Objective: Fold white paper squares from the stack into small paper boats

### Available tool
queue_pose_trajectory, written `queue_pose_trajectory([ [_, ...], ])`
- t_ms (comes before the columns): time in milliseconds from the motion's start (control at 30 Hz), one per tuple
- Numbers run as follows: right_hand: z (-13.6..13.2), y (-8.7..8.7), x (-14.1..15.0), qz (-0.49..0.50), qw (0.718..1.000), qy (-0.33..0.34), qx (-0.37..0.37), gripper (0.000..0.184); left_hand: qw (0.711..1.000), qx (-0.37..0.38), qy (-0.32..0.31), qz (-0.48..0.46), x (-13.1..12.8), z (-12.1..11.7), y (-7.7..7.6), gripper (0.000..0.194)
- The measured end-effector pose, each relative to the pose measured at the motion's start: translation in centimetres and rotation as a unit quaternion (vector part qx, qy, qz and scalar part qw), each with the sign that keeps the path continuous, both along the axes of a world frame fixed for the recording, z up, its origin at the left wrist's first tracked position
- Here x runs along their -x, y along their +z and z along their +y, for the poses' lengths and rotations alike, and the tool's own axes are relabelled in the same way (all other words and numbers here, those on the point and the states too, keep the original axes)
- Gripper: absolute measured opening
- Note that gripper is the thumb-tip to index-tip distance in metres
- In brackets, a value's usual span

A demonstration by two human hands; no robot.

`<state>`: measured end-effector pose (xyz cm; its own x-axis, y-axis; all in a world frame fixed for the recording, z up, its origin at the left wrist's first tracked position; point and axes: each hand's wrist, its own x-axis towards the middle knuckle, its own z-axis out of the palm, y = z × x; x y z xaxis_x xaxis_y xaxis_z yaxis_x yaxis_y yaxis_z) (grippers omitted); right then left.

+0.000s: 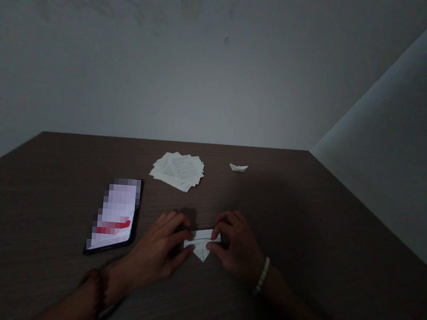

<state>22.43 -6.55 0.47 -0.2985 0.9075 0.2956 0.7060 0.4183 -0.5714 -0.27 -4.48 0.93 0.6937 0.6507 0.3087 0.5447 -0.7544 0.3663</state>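
A small folded sheet of paper (202, 251) lies low over the table in front of me, a flat band along its far side and a printed triangular point towards me. My left hand (164, 242) pinches its left end between thumb and fingers, with a brown beaded bracelet on that wrist. At the right end, my right hand (234, 243) has its fingers and thumb closed on the paper; a pale beaded bracelet circles this wrist. The fingertips cover both ends of the band.
Loose printed paper pieces (179, 171) lie in an overlapping pile beyond my hands. A folded paper boat (238, 168) stands to their right. Left of my hands rests a phone (116, 214) with a lit, blurred screen. The brown table (69, 158) meets a grey wall (205, 80).
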Motion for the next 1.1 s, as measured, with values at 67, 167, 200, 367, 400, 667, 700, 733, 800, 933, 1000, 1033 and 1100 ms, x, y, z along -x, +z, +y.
queue_pose_trajectory([
  [67, 0.0, -0.1, -0.1, 0.003, 1.0, 0.006, -0.012, 0.022, 1.0, 0.003, -0.001, -0.006, 0.1, 0.0, 0.0, 0.009],
  [167, 0.2, -0.4, -0.3, 0.006, 0.999, 0.02, -0.024, 0.02, 1.0, 0.011, 0.008, -0.025, 0.3, 0.0, -0.3, 0.017],
  [200, 0.2, -0.4, -0.3, 0.01, 0.999, 0.024, -0.026, 0.02, 0.999, 0.015, 0.013, -0.032, 0.3, 0.0, -0.4, 0.022],
  [367, 0.2, -0.9, -0.2, 0.065, 0.995, 0.04, -0.064, 0.018, 0.999, 0.028, 0.011, -0.039, 0.3, 0.1, -0.5, 0.016],
  [400, 0.2, -1.0, -0.2, 0.073, 0.993, 0.043, -0.078, 0.016, 0.999, 0.027, 0.007, -0.041, 0.2, 0.1, -0.4, 0.009],
  [667, -0.4, -0.8, 0.3, 0.146, 0.969, 0.059, -0.189, 0.013, 0.998, 0.024, -0.009, -0.059, 0.4, -0.1, -0.2, 0.005],
  [700, -0.5, -0.8, 0.3, 0.164, 0.967, 0.049, -0.186, 0.013, 0.998, 0.011, -0.009, -0.068, 0.5, -0.1, -0.2, 0.007],
  [733, -0.5, -0.8, 0.3, 0.173, 0.967, 0.039, -0.182, 0.012, 0.997, -0.005, -0.007, -0.076, 0.5, -0.2, -0.1, 0.009],
  [800, -0.5, -0.9, 0.1, 0.154, 0.971, 0.035, -0.179, 0.013, 0.994, -0.05, 0.003, -0.092, 0.6, -0.2, -0.1, 0.011],
  [933, -0.3, -0.9, -0.5, 0.032, 0.977, 0.073, -0.198, 0.024, 0.987, -0.142, -0.002, -0.076, 0.6, -0.4, -0.2, 0.013],
  [1000, -0.2, -0.7, -0.7, -0.021, 0.98, 0.078, -0.185, 0.026, 0.985, -0.165, -0.017, -0.044, 0.6, -0.5, -0.3, 0.015],
  [1033, -0.2, -0.7, -0.7, -0.043, 0.98, 0.081, -0.174, 0.027, 0.985, -0.169, -0.019, -0.026, 0.5, -0.6, -0.4, 0.016],
  [1100, -0.1, -0.6, -0.8, -0.077, 0.982, 0.093, -0.147, 0.025, 0.986, -0.164, -0.013, 0.009, 0.4, -0.6, -0.4, 0.018],
])
